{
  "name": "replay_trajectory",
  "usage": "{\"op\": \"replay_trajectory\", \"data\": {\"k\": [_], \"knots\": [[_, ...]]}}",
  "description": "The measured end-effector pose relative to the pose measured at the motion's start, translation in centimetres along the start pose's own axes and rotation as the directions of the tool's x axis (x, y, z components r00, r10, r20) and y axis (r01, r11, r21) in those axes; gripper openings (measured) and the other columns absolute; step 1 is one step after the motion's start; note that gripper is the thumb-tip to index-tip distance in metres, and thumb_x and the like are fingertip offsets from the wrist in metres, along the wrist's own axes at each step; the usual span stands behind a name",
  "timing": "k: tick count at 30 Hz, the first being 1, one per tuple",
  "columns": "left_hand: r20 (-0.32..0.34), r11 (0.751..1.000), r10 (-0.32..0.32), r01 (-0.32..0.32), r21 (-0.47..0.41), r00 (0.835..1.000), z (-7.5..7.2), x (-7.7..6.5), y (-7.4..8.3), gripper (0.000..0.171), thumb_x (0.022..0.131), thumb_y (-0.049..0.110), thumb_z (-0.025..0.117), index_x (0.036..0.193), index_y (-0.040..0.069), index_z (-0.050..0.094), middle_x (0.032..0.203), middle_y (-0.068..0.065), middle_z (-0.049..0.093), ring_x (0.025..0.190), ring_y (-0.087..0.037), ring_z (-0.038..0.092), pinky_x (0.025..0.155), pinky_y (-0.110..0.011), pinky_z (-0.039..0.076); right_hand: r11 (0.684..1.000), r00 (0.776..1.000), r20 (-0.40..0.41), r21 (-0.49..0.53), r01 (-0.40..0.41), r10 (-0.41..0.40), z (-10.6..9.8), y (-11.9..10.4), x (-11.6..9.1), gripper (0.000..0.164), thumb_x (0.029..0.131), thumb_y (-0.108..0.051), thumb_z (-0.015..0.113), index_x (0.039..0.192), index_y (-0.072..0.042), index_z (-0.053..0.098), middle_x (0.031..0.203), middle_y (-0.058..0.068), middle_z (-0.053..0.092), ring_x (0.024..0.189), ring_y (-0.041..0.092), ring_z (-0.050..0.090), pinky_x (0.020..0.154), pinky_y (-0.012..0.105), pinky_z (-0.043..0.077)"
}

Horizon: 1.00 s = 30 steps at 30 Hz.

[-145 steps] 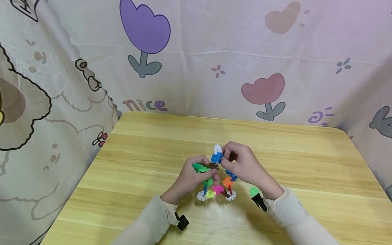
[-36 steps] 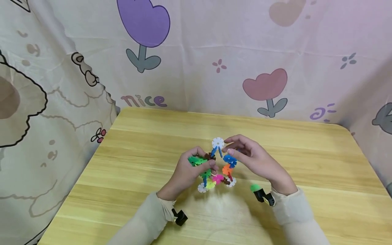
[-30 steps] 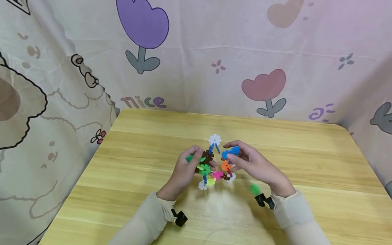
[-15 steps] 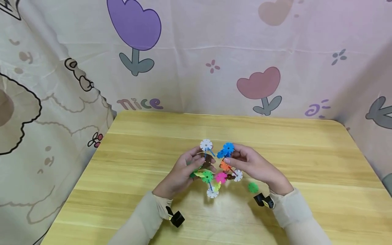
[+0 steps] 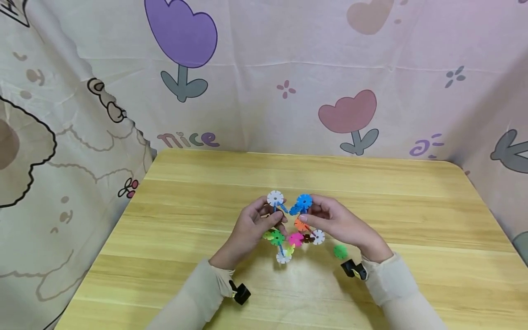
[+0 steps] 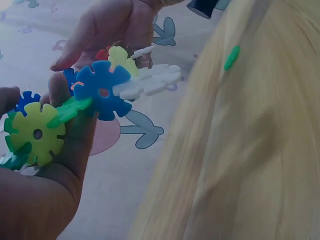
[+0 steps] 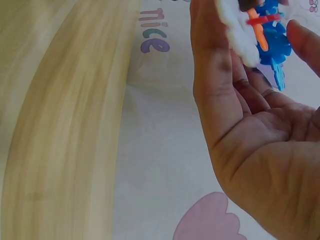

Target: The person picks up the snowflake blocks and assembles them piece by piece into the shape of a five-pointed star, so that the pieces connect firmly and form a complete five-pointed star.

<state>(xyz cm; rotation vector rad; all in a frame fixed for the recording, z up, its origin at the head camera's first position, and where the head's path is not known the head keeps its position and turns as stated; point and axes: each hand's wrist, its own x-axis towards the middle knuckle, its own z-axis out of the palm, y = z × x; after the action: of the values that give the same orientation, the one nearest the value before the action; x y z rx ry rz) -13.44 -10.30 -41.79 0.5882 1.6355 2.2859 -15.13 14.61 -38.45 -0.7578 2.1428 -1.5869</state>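
Observation:
A chain of interlocking snowflake discs [image 5: 295, 239] in several colours is held up above the table, bent into a ring with a gap at the top. My left hand [image 5: 249, 231] holds its left side, thumb over the pieces below a white disc [image 5: 275, 198] with blue discs hanging from it. In the left wrist view a yellow disc [image 6: 37, 134] lies against the left fingers. My right hand [image 5: 344, 229] pinches the right side near an orange disc [image 5: 301, 224], below a blue disc [image 5: 304, 200]. Both blue ends face each other, close together. Fingers hide some pieces.
One loose green disc [image 5: 340, 251] lies on the wooden table [image 5: 206, 183], near the right wrist. Black wrist cameras [image 5: 241, 293] are strapped at both cuffs. A patterned curtain [image 5: 255, 91] hangs behind and beside the table.
My right hand has gone from the blue pieces under the white disc to the chain's right side, turning its blue end upward. The left hand has shifted its grip; the white disc has moved left.

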Motion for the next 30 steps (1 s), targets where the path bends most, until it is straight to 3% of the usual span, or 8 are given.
{"op": "replay_trajectory", "data": {"k": [9, 14, 18, 22, 25, 27, 30], "knots": [[0.006, 0.996, 0.042, -0.043, 0.075, 0.999, 0.1, -0.1, -0.1, 0.035, 0.104, 0.012, 0.064, 0.135, -0.004, 0.056, 0.117, -0.018, 0.058, 0.077, -0.018, 0.071, 0.079, -0.036, 0.064, 1.0, 1.0, 0.009, -0.014, -0.003, 0.003, -0.4, 0.2, -0.2, 0.016, 0.106, -0.013, 0.061, 0.096, -0.003, 0.053, 0.085, 0.019, 0.058, 0.071, 0.026, 0.058, 0.062, 0.031, 0.052], [0.003, 0.996, 0.037, -0.037, 0.084, 0.999, 0.1, -0.1, 0.3, 0.036, 0.105, 0.013, 0.063, 0.137, -0.003, 0.056, 0.117, -0.025, 0.057, 0.077, -0.02, 0.071, 0.081, -0.038, 0.064, 0.998, 0.996, 0.074, -0.039, 0.05, -0.047, -0.8, 0.2, -0.1, 0.007, 0.106, -0.011, 0.06, 0.11, -0.006, 0.057, 0.094, 0.012, 0.063, 0.083, 0.029, 0.065, 0.074, 0.034, 0.059], [0.018, 0.997, 0.037, -0.038, 0.065, 0.999, 0.0, -0.1, 0.3, 0.036, 0.105, 0.011, 0.062, 0.136, -0.004, 0.056, 0.115, -0.031, 0.055, 0.077, -0.02, 0.071, 0.078, -0.036, 0.065, 0.995, 0.987, 0.145, -0.063, 0.077, -0.067, -1.2, 0.0, -0.4, 0.017, 0.106, -0.009, 0.06, 0.121, -0.005, 0.056, 0.106, 0.011, 0.065, 0.096, 0.031, 0.068, 0.085, 0.039, 0.061], [0.034, 0.998, 0.031, -0.033, 0.056, 0.999, 0.0, -0.2, 0.3, 0.035, 0.105, 0.011, 0.062, 0.136, -0.003, 0.057, 0.114, -0.033, 0.055, 0.077, -0.02, 0.07, 0.077, -0.036, 0.065, 0.996, 0.982, 0.185, -0.075, 0.052, -0.037, -2.6, -0.1, -1.4, 0.03, 0.113, -0.012, 0.043, 0.138, 0.003, 0.049, 0.116, 0.016, 0.066, 0.105, 0.036, 0.067, 0.092, 0.044, 0.06], [0.031, 0.997, 0.033, -0.035, 0.072, 0.999, -0.1, -0.2, 0.3, 0.035, 0.105, 0.013, 0.062, 0.136, -0.002, 0.057, 0.112, -0.026, 0.059, 0.076, -0.019, 0.07, 0.076, -0.034, 0.065, 0.991, 0.99, 0.141, -0.131, 0.024, -0.006, -4.3, 0.1, -2.8, 0.035, 0.114, -0.013, 0.034, 0.138, 0.007, 0.051, 0.114, 0.017, 0.068, 0.103, 0.037, 0.068, 0.091, 0.044, 0.06], [0.03, 0.997, 0.035, -0.037, 0.074, 0.999, -0.1, -0.2, 0.3, 0.036, 0.105, 0.014, 0.063, 0.137, -0.002, 0.057, 0.111, -0.024, 0.06, 0.074, -0.018, 0.069, 0.075, -0.032, 0.064, 0.976, 0.996, 0.093, -0.217, 0.004, 0.017, -5.1, 0.3, -3.7, 0.028, 0.113, -0.012, 0.041, 0.126, 0.005, 0.06, 0.102, 0.013, 0.068, 0.091, 0.03, 0.068, 0.082, 0.039, 0.061], [0.035, 0.997, 0.031, -0.034, 0.066, 0.999, -0.2, -0.3, 0.4, 0.038, 0.105, 0.014, 0.064, 0.138, -0.004, 0.056, 0.112, -0.031, 0.057, 0.072, -0.017, 0.068, 0.074, -0.03, 0.064, 0.929, 0.994, 0.057, -0.365, -0.064, 0.091, -5.3, 1.1, -4.7, 0.007, 0.103, -0.008, 0.062, 0.107, -0.005, 0.067, 0.085, 0.002, 0.065, 0.075, 0.014, 0.062, 0.067, 0.029, 0.057]]}}
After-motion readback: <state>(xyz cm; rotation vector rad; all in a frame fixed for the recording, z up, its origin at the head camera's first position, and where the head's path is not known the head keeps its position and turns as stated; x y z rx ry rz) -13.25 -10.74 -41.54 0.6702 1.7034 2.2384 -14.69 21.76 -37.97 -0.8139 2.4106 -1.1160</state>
